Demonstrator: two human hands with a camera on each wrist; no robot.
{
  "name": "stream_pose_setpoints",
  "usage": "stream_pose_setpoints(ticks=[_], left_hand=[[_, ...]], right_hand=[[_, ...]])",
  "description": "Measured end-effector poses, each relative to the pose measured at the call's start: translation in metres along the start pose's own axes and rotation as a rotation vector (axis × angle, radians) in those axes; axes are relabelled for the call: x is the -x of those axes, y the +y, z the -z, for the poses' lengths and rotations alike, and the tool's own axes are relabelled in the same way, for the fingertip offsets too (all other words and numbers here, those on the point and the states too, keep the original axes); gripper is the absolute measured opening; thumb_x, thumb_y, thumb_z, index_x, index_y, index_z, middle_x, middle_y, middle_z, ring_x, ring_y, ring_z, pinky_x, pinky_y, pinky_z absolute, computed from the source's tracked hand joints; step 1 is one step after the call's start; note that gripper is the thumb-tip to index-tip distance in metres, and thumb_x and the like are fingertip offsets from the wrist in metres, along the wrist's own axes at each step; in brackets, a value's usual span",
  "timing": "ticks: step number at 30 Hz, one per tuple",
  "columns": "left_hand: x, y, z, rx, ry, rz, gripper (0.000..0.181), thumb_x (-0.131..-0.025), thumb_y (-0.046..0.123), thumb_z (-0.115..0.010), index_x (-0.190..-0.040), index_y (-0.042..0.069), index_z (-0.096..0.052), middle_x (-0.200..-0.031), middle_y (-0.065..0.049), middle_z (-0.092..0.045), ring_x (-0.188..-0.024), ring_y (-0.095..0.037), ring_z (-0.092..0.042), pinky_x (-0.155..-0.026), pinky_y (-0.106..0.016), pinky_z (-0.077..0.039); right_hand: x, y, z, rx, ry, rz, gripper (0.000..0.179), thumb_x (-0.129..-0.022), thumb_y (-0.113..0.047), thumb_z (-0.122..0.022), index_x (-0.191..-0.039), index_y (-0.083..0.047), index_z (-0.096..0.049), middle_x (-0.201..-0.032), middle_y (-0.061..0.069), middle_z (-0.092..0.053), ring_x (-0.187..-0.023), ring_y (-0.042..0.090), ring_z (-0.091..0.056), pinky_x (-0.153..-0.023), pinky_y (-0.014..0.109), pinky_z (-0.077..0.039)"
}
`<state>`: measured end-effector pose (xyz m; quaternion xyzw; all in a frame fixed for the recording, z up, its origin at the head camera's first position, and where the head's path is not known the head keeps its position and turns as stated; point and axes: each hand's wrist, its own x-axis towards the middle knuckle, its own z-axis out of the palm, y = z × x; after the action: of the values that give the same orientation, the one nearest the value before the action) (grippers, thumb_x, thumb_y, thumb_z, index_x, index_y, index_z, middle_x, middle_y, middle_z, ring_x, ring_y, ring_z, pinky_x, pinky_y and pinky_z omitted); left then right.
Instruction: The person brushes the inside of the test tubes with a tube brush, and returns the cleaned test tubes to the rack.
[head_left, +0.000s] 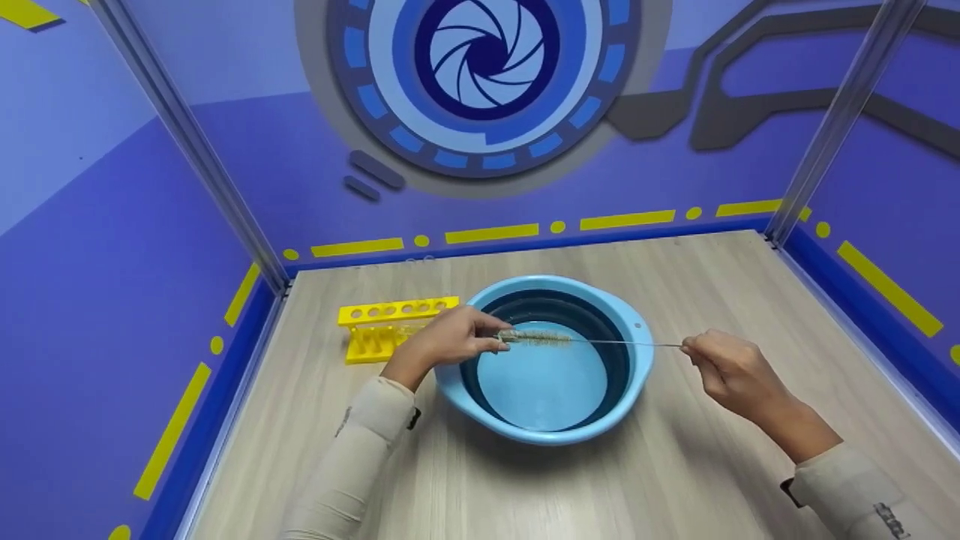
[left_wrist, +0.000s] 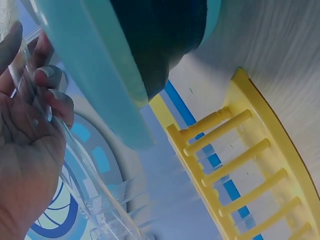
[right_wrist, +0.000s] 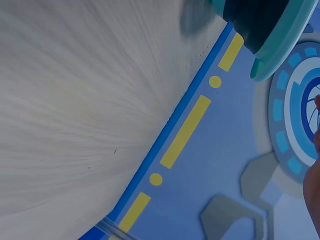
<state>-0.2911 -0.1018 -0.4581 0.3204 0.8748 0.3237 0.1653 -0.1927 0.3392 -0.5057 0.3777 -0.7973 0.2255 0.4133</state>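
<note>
My left hand (head_left: 450,335) holds a clear glass test tube (left_wrist: 82,167) over the left side of a blue folding basin (head_left: 642,367), fingers curled round it. A bristled tube brush (head_left: 546,340) lies level across the basin's opening, its tip end at the tube's mouth and partly hidden by the left fingers. Off to the right of the basin, my right hand (head_left: 729,371) pinches the end of the brush's thin wire handle (head_left: 630,343). In the right wrist view only a sliver of that hand shows, at the right edge.
A yellow test tube rack (head_left: 397,310) stands left of the basin, partly behind the left hand. Small clear rings (head_left: 420,260) show near the table's back edge. Blue-purple panels (head_left: 240,142) with metal corner posts enclose the wooden table (head_left: 720,277) at the back and sides.
</note>
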Motion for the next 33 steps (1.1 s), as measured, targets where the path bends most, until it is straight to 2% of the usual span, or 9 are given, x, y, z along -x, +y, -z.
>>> stream_pose_setpoints(ticks=[2, 5, 9, 12, 16, 19, 22, 27, 33], left_hand=[[-0.001, 0.001, -0.002, -0.016, 0.031, 0.002, 0.037, -0.103, 0.040, -0.071, -0.138, 0.029, -0.073, -0.122, 0.005, -0.080, -0.077, -0.013, -0.058, -0.068, -0.025, -0.048], [-0.002, 0.003, -0.004, -0.069, 0.091, -0.014, 0.034, -0.104, 0.036, -0.072, -0.138, 0.033, -0.073, -0.125, 0.010, -0.079, -0.082, -0.012, -0.059, -0.075, -0.024, -0.053], [-0.002, 0.004, -0.006, -0.149, 0.177, -0.077, 0.034, -0.104, 0.032, -0.072, -0.138, 0.032, -0.073, -0.116, 0.010, -0.081, -0.083, -0.012, -0.060, -0.077, -0.024, -0.056], [-0.003, 0.004, -0.007, -0.193, 0.229, -0.111, 0.035, -0.103, 0.031, -0.073, -0.138, 0.031, -0.073, -0.110, 0.009, -0.081, -0.081, -0.012, -0.058, -0.075, -0.023, -0.055], [-0.004, 0.004, -0.007, -0.238, 0.262, -0.123, 0.036, -0.102, 0.032, -0.074, -0.138, 0.032, -0.073, -0.103, 0.009, -0.079, -0.080, -0.011, -0.056, -0.072, -0.022, -0.052], [-0.004, 0.005, -0.008, -0.266, 0.274, -0.125, 0.036, -0.102, 0.034, -0.074, -0.137, 0.033, -0.074, -0.098, 0.009, -0.078, -0.079, -0.012, -0.054, -0.071, -0.023, -0.049], [-0.004, 0.007, -0.009, -0.283, 0.284, -0.139, 0.035, -0.102, 0.034, -0.074, -0.137, 0.032, -0.074, -0.102, 0.009, -0.080, -0.080, -0.012, -0.055, -0.071, -0.022, -0.049], [-0.005, 0.009, -0.011, -0.308, 0.303, -0.175, 0.034, -0.103, 0.031, -0.073, -0.136, 0.030, -0.075, -0.112, 0.008, -0.082, -0.084, -0.013, -0.061, -0.078, -0.025, -0.055], [-0.007, 0.010, -0.014, -0.331, 0.324, -0.180, 0.033, -0.102, 0.028, -0.075, -0.135, 0.030, -0.076, -0.108, 0.008, -0.082, -0.089, -0.013, -0.065, -0.084, -0.029, -0.058]], right_hand=[[0.001, -0.002, 0.003, -0.083, -0.054, -0.089, 0.020, -0.100, 0.002, -0.066, -0.085, -0.011, -0.070, -0.068, -0.005, -0.058, -0.060, 0.001, -0.046, -0.054, 0.017, -0.040], [0.001, -0.009, 0.008, -0.220, -0.160, -0.316, 0.034, -0.093, 0.013, -0.069, -0.082, -0.020, -0.068, -0.063, -0.009, -0.058, -0.054, -0.004, -0.043, -0.051, 0.015, -0.037], [-0.003, -0.017, 0.015, -0.375, -0.264, -0.599, 0.037, -0.104, 0.002, -0.062, -0.079, -0.025, -0.066, -0.059, -0.008, -0.060, -0.047, -0.001, -0.039, -0.045, 0.022, -0.035], [-0.009, -0.018, 0.019, -0.483, -0.300, -0.697, 0.035, -0.109, -0.004, -0.058, -0.077, -0.018, -0.065, -0.058, 0.000, -0.060, -0.045, 0.006, -0.040, -0.042, 0.026, -0.034], [-0.013, -0.016, 0.020, -0.590, -0.310, -0.754, 0.035, -0.110, -0.005, -0.055, -0.077, -0.010, -0.064, -0.058, 0.007, -0.059, -0.045, 0.015, -0.041, -0.039, 0.027, -0.034], [-0.012, -0.015, 0.020, -0.610, -0.304, -0.764, 0.035, -0.111, -0.005, -0.054, -0.078, -0.009, -0.064, -0.058, 0.008, -0.058, -0.045, 0.015, -0.042, -0.039, 0.027, -0.033], [-0.012, -0.015, 0.019, -0.605, -0.296, -0.761, 0.034, -0.111, -0.005, -0.054, -0.078, -0.009, -0.064, -0.058, 0.008, -0.058, -0.045, 0.018, -0.043, -0.039, 0.027, -0.033], [-0.013, -0.014, 0.019, -0.621, -0.314, -0.781, 0.034, -0.111, -0.007, -0.053, -0.079, -0.007, -0.065, -0.058, 0.009, -0.058, -0.046, 0.011, -0.046, -0.039, 0.028, -0.034], [-0.017, -0.016, 0.015, -0.680, -0.333, -0.802, 0.034, -0.112, -0.007, -0.053, -0.080, -0.001, -0.064, -0.058, 0.012, -0.056, -0.048, 0.005, -0.052, -0.037, 0.030, -0.034]])
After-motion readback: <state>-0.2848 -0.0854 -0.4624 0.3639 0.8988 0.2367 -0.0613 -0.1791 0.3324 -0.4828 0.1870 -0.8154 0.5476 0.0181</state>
